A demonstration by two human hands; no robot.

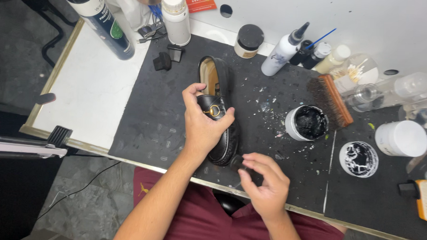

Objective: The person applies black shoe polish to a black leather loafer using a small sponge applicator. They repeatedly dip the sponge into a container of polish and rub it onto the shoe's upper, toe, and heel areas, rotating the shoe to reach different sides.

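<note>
A white surface fills most of the frame, with a dark, paint-flecked mat spread over its middle and right. At the centre of the mat lies a black loafer with a gold metal bit across its vamp, heel toward the top of the frame and toe toward the lower edge. The left hand lies over the front of the shoe, fingers curled around the vamp and gripping it from both sides. Just below and to the right, at lower centre, the right hand has its fingers pressed together around a small dark applicator, whose tip sits just beside the loafer's toe; whether it touches the leather cannot be told. To the right of the shoe stands an open tub of black polish, with a wooden-backed brush beside it. Its lid, smeared black inside, lies further toward the lower right. A tall dark spray can stands at the upper left.
</note>
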